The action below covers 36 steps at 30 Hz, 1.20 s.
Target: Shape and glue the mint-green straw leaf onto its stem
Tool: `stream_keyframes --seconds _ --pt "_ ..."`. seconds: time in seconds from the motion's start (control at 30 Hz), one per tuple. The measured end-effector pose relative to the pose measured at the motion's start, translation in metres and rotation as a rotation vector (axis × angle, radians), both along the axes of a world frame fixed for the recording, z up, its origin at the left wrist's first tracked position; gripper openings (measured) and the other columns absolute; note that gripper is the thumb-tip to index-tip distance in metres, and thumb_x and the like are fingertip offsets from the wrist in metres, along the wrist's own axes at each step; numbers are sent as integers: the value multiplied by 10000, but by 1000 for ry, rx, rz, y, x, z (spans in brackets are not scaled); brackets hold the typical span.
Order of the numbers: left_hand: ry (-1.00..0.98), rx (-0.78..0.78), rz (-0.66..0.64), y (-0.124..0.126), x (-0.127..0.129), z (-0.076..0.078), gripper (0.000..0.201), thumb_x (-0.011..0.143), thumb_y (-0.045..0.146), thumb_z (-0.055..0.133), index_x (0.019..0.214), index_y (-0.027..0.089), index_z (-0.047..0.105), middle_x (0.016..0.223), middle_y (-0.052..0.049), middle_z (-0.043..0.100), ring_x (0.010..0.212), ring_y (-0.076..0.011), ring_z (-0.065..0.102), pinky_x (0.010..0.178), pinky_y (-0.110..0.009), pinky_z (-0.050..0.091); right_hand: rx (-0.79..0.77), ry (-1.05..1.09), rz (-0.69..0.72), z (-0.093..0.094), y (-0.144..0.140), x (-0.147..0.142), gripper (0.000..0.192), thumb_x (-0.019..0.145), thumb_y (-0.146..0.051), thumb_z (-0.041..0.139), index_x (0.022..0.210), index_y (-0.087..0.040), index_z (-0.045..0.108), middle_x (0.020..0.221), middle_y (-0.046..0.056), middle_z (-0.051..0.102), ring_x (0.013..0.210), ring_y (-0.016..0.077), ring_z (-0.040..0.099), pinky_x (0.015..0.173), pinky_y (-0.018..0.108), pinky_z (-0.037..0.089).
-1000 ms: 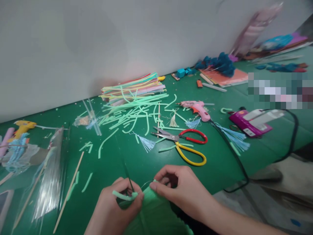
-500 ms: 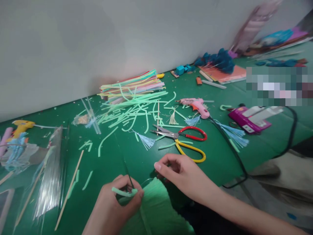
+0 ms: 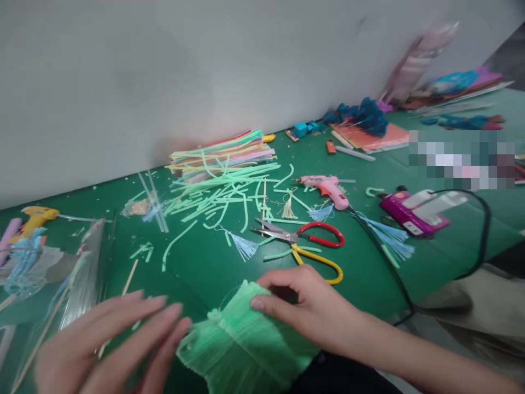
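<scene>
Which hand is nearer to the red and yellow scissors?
Right. The right hand grips the green fringed bundle just below the scissors; the left hand hovers open, far to their left.

no legible text, labels, brands, numbers or signs anywhere

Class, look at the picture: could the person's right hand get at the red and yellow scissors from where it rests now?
Probably yes. The right hand rests on the green fringe bundle, and the scissors lie just beyond its fingers on bare mat, nothing between.
</scene>
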<state>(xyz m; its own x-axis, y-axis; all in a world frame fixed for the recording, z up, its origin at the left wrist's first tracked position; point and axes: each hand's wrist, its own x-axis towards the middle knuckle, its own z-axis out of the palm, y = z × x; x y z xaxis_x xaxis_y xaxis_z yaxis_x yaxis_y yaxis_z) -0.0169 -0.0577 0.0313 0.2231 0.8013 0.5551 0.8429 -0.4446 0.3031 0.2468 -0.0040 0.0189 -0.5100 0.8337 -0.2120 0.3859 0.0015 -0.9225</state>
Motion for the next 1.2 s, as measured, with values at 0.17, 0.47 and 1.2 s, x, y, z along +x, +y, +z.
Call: stream_keyframes --seconds 0.17,0.47,1.2 --pt "343 -111 -244 20 18 26 295 902 278 607 1192 274 657 1109 9 741 1035 -230 634 896 -361 488 273 -108 226 23 15 -1 264 977 -370 532 864 -188 687 778 -3 675 714 124 580 648 231 377" --pt "-145 -586 -47 35 40 19 75 818 367 699 849 321 749 856 73 771 736 -113 718 650 -158 533 323 -142 339 13 20 -7 254 997 -355 509 1058 -208 706 950 52 748 868 179 683 726 254 428" --pt "-121 -957 -165 49 36 19 121 805 311 679 745 323 784 714 43 764 631 -146 696 584 -215 486 224 -88 333 8 14 -15 107 907 -163 584 944 -188 681 756 5 712 647 125 599 574 210 364"
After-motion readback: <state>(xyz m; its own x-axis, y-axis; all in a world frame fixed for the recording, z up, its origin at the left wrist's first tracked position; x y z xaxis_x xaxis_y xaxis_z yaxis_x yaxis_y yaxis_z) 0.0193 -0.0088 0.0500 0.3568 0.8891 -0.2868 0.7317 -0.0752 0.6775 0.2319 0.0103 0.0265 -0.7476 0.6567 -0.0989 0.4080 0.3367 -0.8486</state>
